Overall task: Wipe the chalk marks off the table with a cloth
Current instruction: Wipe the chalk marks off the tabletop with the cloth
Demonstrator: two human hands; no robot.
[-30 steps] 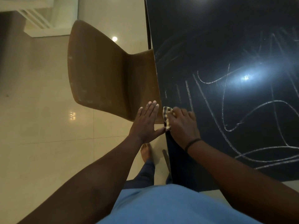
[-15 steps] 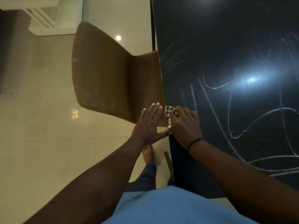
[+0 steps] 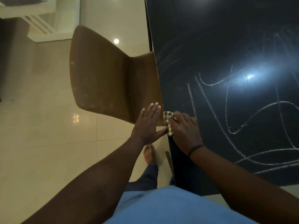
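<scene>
Black table (image 3: 210, 38) w/ chalk marks (image 3: 226, 110); right hand (image 3: 184, 126) grasps cloth (image 3: 167, 120), tiled floor (image 3: 40, 110)

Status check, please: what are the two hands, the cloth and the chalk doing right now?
Right hand presses cloth at table edge. Left hand flat, open, beside it. Chalk marks mostly unwiped. Chair nearby, not blocking.

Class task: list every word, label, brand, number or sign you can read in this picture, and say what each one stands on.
No readable text anywhere.
The chalk marks on the black table are loose loops and strokes, not letters or numbers.
The checked cloth under the right hand shows only a pattern, no label.
The brown chair bears no brand.
</scene>
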